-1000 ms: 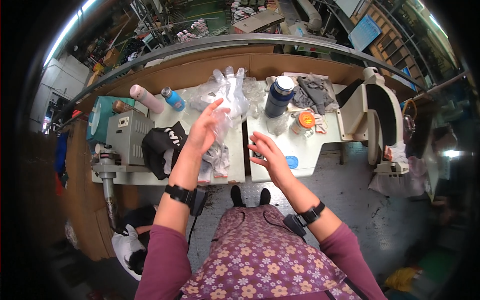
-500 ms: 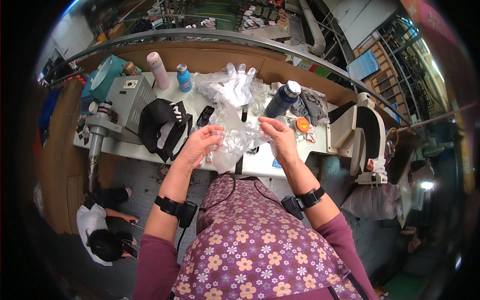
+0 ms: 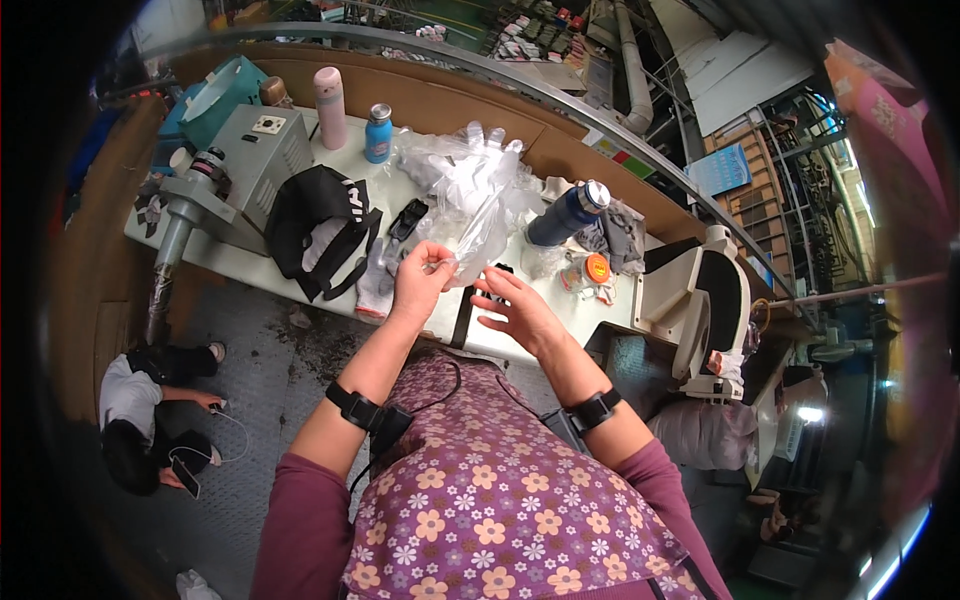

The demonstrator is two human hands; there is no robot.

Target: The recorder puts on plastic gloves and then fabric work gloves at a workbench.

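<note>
My left hand (image 3: pixel 424 284) is closed in a pinch on a thin clear plastic bag (image 3: pixel 484 236), which hangs crumpled over the white table (image 3: pixel 424 325). Just right of the bag's lower end, my right hand (image 3: pixel 524 316) has its fingers apart and holds nothing. Behind the bag lies a heap of clear plastic gloves (image 3: pixel 478 165), with finger shapes showing. The bag overlaps the heap, so where one ends is hard to see. Close by on the left lie a pair of dark glasses (image 3: pixel 408 219) and a pale cloth glove (image 3: pixel 376 284).
A black bag (image 3: pixel 318 225), a pink bottle (image 3: pixel 330 108) and a blue bottle (image 3: pixel 378 134) stand on the left. At right are a navy bottle (image 3: pixel 566 216), an orange-lidded jar (image 3: pixel 588 272) and a white machine (image 3: pixel 690 305). A person (image 3: pixel 140 415) crouches at lower left, holding a phone.
My right hand has let go of the plastic and moved down and left. My left hand has moved right, keeping its pinch. The view has turned slightly.
</note>
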